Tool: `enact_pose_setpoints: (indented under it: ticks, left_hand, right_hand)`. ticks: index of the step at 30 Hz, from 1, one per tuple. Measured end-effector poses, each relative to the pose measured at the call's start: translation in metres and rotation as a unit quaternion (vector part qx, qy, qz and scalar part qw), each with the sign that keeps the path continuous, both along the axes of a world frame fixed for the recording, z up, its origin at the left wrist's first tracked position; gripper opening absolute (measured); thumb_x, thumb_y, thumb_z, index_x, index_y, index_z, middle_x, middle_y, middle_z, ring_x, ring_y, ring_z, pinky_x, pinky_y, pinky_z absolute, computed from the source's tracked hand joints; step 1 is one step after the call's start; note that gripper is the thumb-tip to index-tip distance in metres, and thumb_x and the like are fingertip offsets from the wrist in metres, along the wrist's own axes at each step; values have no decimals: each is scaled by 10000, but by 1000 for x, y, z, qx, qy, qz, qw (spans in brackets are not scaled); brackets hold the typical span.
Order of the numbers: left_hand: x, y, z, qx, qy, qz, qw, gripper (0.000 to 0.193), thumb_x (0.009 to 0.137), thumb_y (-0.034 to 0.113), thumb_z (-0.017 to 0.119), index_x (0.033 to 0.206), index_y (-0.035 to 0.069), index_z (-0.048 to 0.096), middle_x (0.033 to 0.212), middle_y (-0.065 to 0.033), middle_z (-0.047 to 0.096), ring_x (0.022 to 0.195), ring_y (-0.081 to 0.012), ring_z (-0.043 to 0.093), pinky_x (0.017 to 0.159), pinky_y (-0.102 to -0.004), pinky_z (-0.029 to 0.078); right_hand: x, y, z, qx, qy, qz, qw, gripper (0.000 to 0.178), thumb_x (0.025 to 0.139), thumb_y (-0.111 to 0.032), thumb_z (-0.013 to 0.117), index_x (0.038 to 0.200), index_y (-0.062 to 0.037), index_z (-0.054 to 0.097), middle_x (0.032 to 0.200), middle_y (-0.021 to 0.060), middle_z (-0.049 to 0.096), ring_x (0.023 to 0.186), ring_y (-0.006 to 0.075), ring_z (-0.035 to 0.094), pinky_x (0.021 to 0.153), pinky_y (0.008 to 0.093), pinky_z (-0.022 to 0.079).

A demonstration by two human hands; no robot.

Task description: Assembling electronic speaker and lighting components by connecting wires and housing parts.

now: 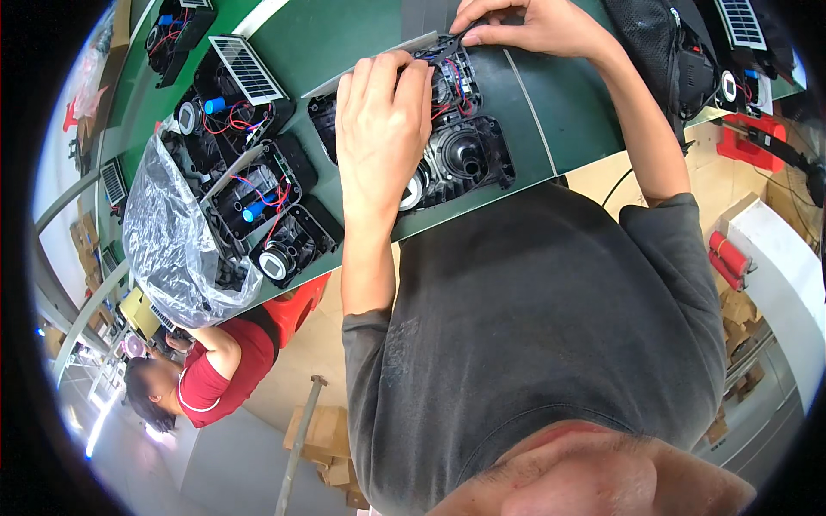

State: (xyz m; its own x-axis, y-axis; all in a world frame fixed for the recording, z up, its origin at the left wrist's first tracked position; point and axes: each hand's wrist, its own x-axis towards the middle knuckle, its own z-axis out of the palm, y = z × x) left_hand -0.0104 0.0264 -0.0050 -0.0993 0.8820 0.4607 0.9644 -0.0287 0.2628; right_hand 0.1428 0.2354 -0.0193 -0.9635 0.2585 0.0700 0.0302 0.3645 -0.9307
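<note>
Pinching black wire (453,43) with the right hand (535,27), left hand (379,129) over wired black housing (453,86), its fingers' hold unclear.

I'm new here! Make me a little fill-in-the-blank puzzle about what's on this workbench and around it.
1. The hand reaching over the open black case nearest it is the person's ____ one.
2. The table top is coloured ____.
3. The small cylinder beside the red wires is coloured ____.
4. The co-worker wears a shirt that is mainly ____.

Missing words: left; green; blue; red.
</note>
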Motion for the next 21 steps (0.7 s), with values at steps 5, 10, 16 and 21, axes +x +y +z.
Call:
enact_pose_setpoints:
  ticks: [5,10,16,21]
  left_hand:
    - [-2,2,-5,-3,14,-5,1000,118,879,92,750,970,34,702,985,-62,637,880,-241,607,784,-377,483]
    - [-1,3,-8,16,12,0,1000,119,877,85,751,971,31,702,990,-64,638,877,-241,608,781,-374,492]
    - [1,6,-14,47,-11,-4,999,119,861,46,749,962,15,693,993,-84,640,860,-259,625,783,-383,525]
    - [5,8,-22,66,-57,6,996,145,820,6,765,933,5,674,986,-102,641,834,-279,658,747,-381,558]
  right_hand:
    - [-6,3,-8,98,199,55,974,143,909,-62,765,1036,6,763,1003,103,719,911,205,674,812,314,535]
    - [-4,-1,-10,133,185,28,973,123,908,-38,745,1019,13,740,985,124,709,902,248,682,811,325,541]
    - [-10,-13,-21,191,255,-27,948,115,896,-14,735,1005,15,712,947,135,690,869,281,681,780,342,549]
    - [-3,-20,-30,155,162,-84,971,118,885,8,731,998,12,698,919,138,681,819,287,679,715,339,548]
